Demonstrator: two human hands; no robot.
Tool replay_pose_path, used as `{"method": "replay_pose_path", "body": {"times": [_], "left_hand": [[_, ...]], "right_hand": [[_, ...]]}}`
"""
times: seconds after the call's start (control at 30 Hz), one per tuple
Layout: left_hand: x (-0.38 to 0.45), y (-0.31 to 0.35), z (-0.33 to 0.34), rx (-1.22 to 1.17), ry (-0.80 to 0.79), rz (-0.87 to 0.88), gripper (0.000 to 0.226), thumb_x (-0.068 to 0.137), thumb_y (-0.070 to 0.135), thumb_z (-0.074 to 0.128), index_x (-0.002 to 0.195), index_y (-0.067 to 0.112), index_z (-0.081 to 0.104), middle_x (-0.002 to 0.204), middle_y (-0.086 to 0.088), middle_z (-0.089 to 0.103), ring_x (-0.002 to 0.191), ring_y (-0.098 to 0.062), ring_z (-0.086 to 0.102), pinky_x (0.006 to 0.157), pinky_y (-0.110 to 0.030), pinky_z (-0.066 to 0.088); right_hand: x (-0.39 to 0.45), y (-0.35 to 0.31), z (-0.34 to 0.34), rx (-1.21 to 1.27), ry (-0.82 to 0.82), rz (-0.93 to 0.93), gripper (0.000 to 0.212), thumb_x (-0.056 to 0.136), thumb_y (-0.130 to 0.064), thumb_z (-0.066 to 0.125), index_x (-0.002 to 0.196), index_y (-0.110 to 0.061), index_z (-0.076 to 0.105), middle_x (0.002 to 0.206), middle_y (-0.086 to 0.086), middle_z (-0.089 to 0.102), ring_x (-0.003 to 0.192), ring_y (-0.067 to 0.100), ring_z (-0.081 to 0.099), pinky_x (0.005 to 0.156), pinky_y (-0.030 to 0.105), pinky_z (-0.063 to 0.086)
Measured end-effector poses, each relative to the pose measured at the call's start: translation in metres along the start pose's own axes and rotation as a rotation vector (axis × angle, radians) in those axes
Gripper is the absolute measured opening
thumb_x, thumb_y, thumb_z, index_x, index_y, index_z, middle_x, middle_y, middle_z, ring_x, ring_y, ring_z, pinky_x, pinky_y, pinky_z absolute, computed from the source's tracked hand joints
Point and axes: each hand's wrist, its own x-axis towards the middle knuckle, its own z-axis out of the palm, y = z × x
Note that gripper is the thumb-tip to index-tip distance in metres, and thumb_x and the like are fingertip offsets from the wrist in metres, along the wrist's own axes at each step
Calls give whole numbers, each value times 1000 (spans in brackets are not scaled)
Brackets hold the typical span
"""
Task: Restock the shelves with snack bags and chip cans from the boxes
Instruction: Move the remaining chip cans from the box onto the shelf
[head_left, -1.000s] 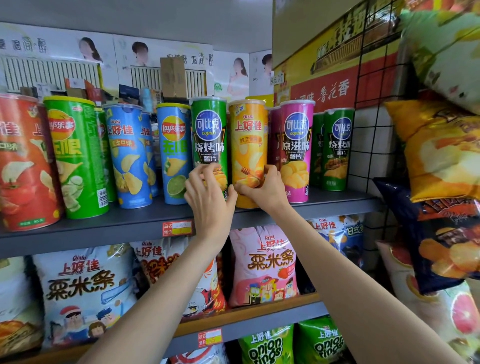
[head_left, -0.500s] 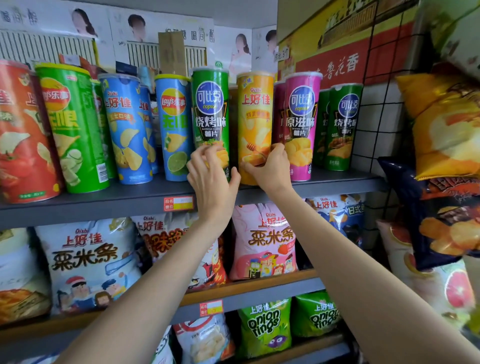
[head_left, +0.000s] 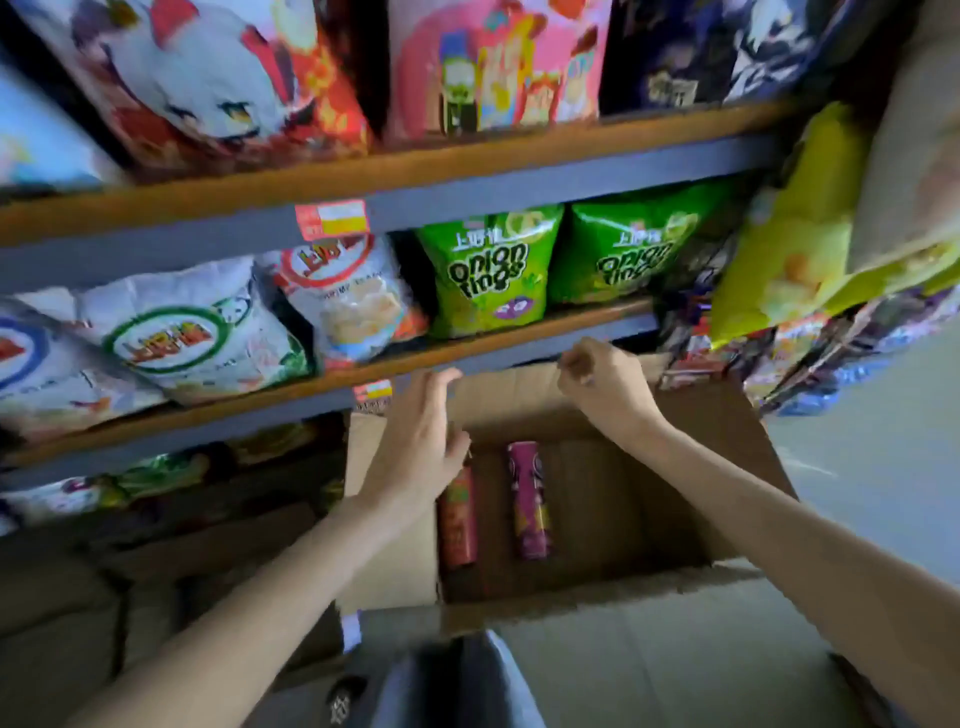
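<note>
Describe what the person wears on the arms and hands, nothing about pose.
Both arms are bare as far up as the view shows: no sleeves, gloves, watch or bracelets. The left hand and right hand show no rings, though the blur could hide a thin one.

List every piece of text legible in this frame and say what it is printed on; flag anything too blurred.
"onion rings": left green bag.
"onion rings": right green bag, softer but legible.
Brand characters above both: too blurred.
White bags' round logos: blurred.
Price tags: unreadable.
Red can and purple can in the box: unreadable.
</note>
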Motion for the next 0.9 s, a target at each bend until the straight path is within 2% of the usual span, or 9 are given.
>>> {"method": "replay_pose_path", "body": {"times": [0.1,0.17,0.27,0.37,0.5,0.6,0.67,0.73,0.9], "left_hand": [[-23,-46,45,-21,-173,-233,46,81,0,55,125,3,45,109,-12,53,89,-31,58,77,-42,48],[-29,-70,75,7,-245,-302,46,84,2,54,128,4,43,114,-10,52,87,-30,59,74,-42,49],[-35,-97,118,44,-324,-423,45,86,6,55,129,8,41,115,-6,52,81,-25,60,71,-39,49],[-39,-126,154,8,-332,-411,40,85,4,54,123,6,44,108,-8,53,78,-28,60,72,-47,50],[-43,-147,179,-14,-256,-342,37,83,1,52,119,5,47,104,-7,56,77,-26,60,69,-46,51],[-43,-150,181,16,-221,-299,40,83,1,51,123,5,46,109,-6,56,88,-22,60,72,-35,49],[-42,-148,173,35,-231,-262,45,81,-3,52,124,5,46,112,-9,55,95,-22,57,78,-32,49],[-40,-147,158,104,-273,-167,53,75,-5,56,127,4,47,117,-14,53,101,-29,55,82,-42,51],[-26,-132,75,387,-425,193,94,63,17,79,143,21,30,149,-5,33,134,-31,28,104,-51,34]], "right_hand": [[9,74,76,-87,-218,259,20,86,-19,59,96,-3,65,97,15,67,94,33,62,72,29,43],[13,122,132,-239,-420,360,30,89,-27,57,108,-6,63,108,14,64,100,33,61,74,32,46],[10,178,201,-353,-662,492,28,90,-24,56,110,-6,61,102,10,63,94,28,62,67,29,45],[9,222,258,-358,-717,533,26,94,-12,50,115,1,58,116,15,61,108,29,60,70,29,50],[7,249,310,-173,-668,651,21,88,-17,64,97,2,65,94,14,65,87,23,65,38,14,32],[9,239,314,55,-632,750,19,79,-20,75,80,-5,63,72,9,60,60,12,55,44,12,41],[8,210,293,278,-776,834,20,79,-11,73,96,-6,63,89,10,66,76,19,62,71,23,53],[7,173,256,511,-992,869,33,84,-6,66,116,-7,57,103,8,66,92,22,63,86,35,51],[7,65,144,613,-1295,581,42,80,-14,71,118,-8,55,108,6,69,94,17,67,83,27,55]]}}
